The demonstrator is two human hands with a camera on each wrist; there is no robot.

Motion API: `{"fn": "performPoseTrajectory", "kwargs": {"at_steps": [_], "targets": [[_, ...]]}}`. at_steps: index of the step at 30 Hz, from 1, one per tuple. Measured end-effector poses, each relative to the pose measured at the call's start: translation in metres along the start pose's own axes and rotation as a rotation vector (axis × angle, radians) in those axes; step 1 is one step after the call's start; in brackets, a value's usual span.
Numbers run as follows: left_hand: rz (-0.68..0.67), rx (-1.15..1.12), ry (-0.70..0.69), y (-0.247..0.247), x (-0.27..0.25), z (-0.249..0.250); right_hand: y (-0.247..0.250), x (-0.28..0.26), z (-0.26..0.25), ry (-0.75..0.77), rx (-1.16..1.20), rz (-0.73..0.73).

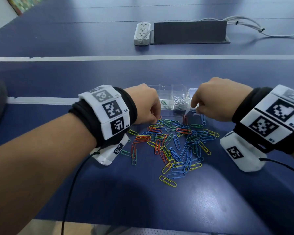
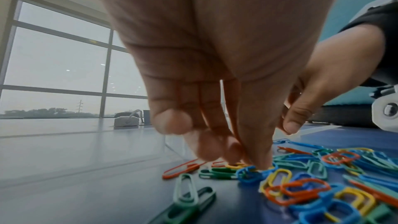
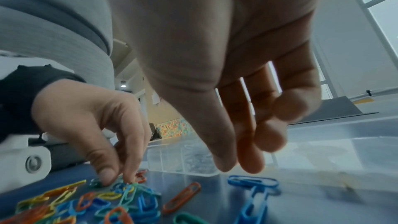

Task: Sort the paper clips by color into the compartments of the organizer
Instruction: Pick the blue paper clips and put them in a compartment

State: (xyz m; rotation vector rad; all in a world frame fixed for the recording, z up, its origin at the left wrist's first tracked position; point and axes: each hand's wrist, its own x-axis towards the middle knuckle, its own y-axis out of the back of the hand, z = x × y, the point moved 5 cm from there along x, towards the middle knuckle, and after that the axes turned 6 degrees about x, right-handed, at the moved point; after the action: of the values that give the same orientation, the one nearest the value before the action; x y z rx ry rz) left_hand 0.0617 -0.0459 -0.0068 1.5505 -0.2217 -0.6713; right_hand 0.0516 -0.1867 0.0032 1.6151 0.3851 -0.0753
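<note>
Head view: left hand (image 1: pixel 145 104) fingertips pinched into paper clips (image 1: pixel 171 143); right hand (image 1: pixel 215 99) loosely curled, holding nothing, above a blue clip (image 3: pixel 253 182).

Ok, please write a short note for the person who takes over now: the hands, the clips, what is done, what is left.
Left hand: fingertips down on the far edge of the pile; whether it pinches a clip is unclear.
Right hand: holds nothing, fingers hang over a blue clip near the organizer.
Done: white clips in one compartment, a green clip in the next.
Left: the blue, yellow, orange and green pile.
</note>
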Motion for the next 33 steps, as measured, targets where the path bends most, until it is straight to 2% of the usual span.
{"fn": "performPoseTrajectory", "kwargs": {"at_steps": [8,16,23,29,33], "targets": [[-0.016,0.058,-0.005,-0.003,0.002,0.006,-0.006,-0.004,0.004,0.001,-0.070,0.007],[0.057,-0.051,-0.012,0.002,-0.004,0.005,-0.010,-0.005,0.000,0.003,-0.074,0.006],[0.061,-0.157,-0.027,0.006,0.000,0.006,-0.012,-0.003,0.001,0.031,-0.007,0.002],[-0.010,-0.257,0.011,0.001,-0.002,0.000,-0.001,-0.008,0.007,0.113,0.052,0.062],[-0.038,-0.342,0.021,0.001,-0.001,0.000,-0.009,-0.005,0.007,0.107,0.060,-0.006]]}}
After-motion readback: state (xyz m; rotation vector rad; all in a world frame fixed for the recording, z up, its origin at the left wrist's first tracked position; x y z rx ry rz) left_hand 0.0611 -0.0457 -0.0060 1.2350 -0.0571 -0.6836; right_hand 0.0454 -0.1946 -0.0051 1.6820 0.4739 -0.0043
